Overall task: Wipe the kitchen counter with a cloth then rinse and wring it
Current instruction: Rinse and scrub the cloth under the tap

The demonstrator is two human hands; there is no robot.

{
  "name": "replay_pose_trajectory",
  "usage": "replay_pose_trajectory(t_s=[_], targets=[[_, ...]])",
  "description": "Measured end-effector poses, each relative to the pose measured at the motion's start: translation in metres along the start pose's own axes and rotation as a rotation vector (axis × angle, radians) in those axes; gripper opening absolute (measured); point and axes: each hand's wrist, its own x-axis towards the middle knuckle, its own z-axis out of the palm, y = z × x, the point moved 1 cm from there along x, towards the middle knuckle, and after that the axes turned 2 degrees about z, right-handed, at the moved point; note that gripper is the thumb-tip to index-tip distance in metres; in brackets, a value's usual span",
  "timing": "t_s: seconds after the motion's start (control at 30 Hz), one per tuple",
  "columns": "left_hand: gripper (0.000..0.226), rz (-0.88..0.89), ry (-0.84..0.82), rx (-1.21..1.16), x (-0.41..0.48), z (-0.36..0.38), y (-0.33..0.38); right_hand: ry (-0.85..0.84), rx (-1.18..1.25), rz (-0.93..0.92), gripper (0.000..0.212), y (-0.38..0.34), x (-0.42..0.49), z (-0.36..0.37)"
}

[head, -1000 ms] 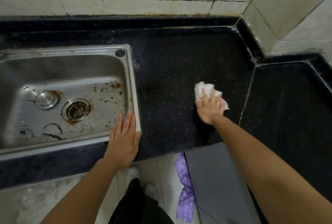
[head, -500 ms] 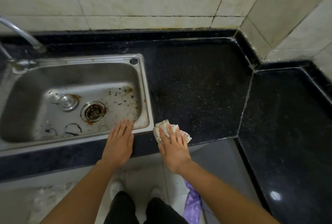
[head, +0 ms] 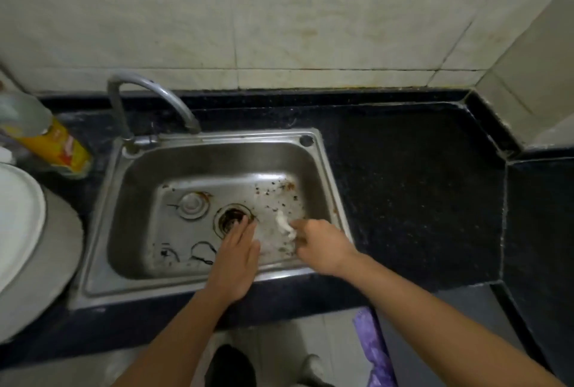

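Faucet, bottle beside sink; cloth inside

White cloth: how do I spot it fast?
Find the shiny steel sink set in the black stone counter. Over its right side, the person's right hand holds a small crumpled white cloth. It is the only soft white lump among rusty brown specks.

A yellow-labelled bottle stands behind a white dish (far left).
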Motion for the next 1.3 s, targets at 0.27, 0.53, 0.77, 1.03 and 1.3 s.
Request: replay_pose_trajectory(t_s=[0.27,0.53,0.77,1.03,1.3], targets=[[0.046,-0.279,0.216,-0.153,0.070,-0.129,-0.110,-0.060,0.853,0.277,0.033,-0.089,0.132,0.011],[0.055,-0.411,0.256,-0.347,0.151,-0.185,-0.143,-0.211,1.391,0.395,0.031,-0.124,0.197,0.023],[0.047,-0.325,0.156,-0.276,0.187,-0.204,-0.146,-0.322,1.670,0.393,0.034,-0.126,0.215,0.016],[0.033,-0.297,0.168,-0.269,0.170,-0.198,-0.146,-0.395,1.619,0.380,0.037,-0.131,0.230,0.013],[0.046,-0.347,0.189,-0.345,0.160,-0.182,-0.150,-0.452,1.618,0.331,0.040,-0.140,0.242,0.014]])
